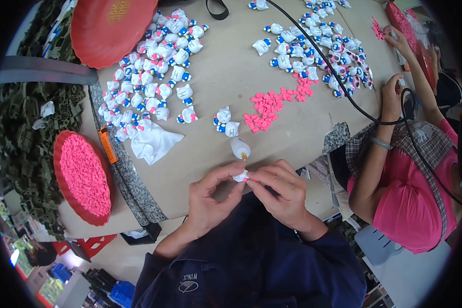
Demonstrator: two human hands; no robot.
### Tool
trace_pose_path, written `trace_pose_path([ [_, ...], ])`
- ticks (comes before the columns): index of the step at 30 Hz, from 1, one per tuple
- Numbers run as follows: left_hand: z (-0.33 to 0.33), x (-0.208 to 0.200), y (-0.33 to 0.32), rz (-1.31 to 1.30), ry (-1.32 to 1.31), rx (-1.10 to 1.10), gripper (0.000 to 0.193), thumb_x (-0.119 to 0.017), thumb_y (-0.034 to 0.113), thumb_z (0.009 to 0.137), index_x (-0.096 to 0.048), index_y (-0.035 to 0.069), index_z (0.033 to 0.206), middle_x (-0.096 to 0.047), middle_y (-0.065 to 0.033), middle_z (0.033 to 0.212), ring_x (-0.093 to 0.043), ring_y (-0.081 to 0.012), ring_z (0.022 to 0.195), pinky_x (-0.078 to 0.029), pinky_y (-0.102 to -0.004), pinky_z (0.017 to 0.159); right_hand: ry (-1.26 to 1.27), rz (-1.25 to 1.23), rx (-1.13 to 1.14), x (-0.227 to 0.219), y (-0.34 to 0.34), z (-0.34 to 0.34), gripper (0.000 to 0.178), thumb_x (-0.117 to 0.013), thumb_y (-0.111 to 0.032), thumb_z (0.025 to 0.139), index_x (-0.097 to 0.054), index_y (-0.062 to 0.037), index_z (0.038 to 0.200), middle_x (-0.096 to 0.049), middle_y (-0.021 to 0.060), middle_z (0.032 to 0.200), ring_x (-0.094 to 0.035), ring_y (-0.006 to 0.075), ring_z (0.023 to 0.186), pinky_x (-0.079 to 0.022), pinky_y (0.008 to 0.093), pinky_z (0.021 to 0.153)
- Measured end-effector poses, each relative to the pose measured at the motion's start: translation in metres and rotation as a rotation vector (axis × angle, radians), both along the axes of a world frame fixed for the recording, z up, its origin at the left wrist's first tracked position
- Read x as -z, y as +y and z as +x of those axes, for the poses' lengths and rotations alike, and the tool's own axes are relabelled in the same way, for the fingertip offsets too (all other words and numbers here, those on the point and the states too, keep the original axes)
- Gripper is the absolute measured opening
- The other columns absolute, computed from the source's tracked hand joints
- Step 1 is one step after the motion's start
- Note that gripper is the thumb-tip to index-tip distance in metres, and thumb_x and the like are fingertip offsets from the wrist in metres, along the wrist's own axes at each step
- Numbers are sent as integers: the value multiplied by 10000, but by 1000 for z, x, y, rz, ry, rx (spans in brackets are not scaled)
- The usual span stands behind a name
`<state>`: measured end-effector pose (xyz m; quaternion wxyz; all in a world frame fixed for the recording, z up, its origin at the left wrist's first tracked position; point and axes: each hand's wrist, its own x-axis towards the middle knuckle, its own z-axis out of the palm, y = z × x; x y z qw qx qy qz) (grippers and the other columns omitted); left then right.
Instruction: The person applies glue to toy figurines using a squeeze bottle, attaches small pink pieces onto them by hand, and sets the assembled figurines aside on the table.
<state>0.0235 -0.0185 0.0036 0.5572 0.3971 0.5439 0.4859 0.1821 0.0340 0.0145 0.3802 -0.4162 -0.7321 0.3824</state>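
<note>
Close to my body, my left hand (216, 189) pinches a small white figurine (240, 177) between thumb and fingers. From the other side my right hand (281, 194) presses a tiny pink piece against the figurine, its fingertips closed on it. Just beyond my fingertips lies a small white squeeze bottle (239, 148) with a brass-coloured tip pointing toward me. Some white and blue figurines (232, 128) lie past the bottle. Right of them spreads a loose patch of pink bow-shaped pieces (266, 109).
Figurine heaps lie at the left (161, 61) and back right (339, 56). A white cloth (154, 143), a red tray of pink pieces (84, 177), an orange glue tube (108, 145) and a large red tray (108, 31) stand leftward. A black cable (327, 66) crosses rightward, near a co-worker (405, 205).
</note>
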Motion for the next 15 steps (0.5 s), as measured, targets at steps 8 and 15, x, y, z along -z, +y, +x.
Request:
trace_pose_path([
  [8, 1, 3, -3, 3, -39, -43, 308, -607, -102, 778, -584, -23, 1076, -599, -134, 1153, -584, -159, 1038, -456, -271, 914, 53, 29, -7, 8, -4, -6, 185, -716, 49, 687, -654, 16, 858, -628, 100, 774, -581, 232, 674, -469, 301, 580],
  [15, -5, 1, -1, 10, 32, -46, 321, -608, -103, 765, -585, -19, 1073, -602, -133, 1147, -582, -175, 1050, -461, -276, 899, 84, 83, 43, 17, -7, -16, 185, -729, 46, 678, -650, 19, 842, -628, 107, 758, -581, 239, 657, -470, 305, 575],
])
